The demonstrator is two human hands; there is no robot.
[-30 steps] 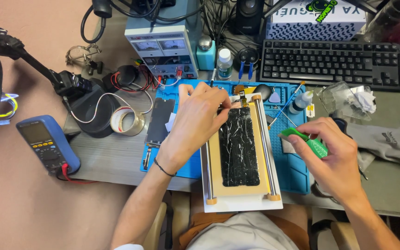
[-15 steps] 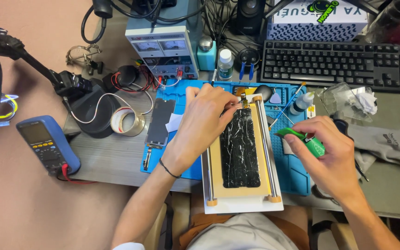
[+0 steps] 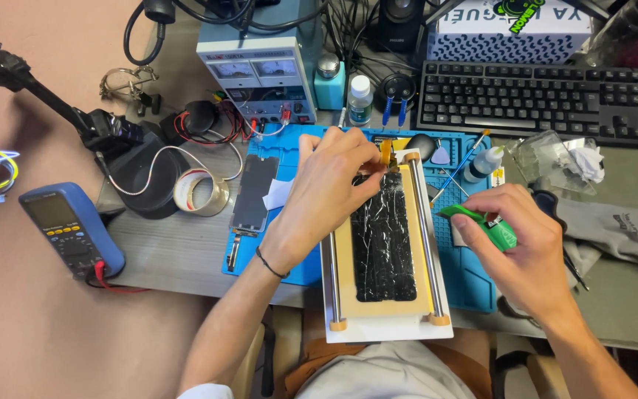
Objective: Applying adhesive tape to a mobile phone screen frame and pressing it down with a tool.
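On the white fixture plate (image 3: 385,329) lies the cracked black phone panel (image 3: 383,240) (between two metal rails). Our left hand (image 3: 326,196) pinches its top edge, grip closed there; our right hand (image 3: 522,247), beside it over the blue mat (image 3: 474,284), clasps a green tool (image 3: 485,224).

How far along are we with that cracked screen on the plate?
Done: the cracked screen lies flat on the plate, between its two rails. In hand: the left hand works at the screen's top edge, by the yellow flex; the right hand holds a green tool beside it. Left: the glass is unlifted.
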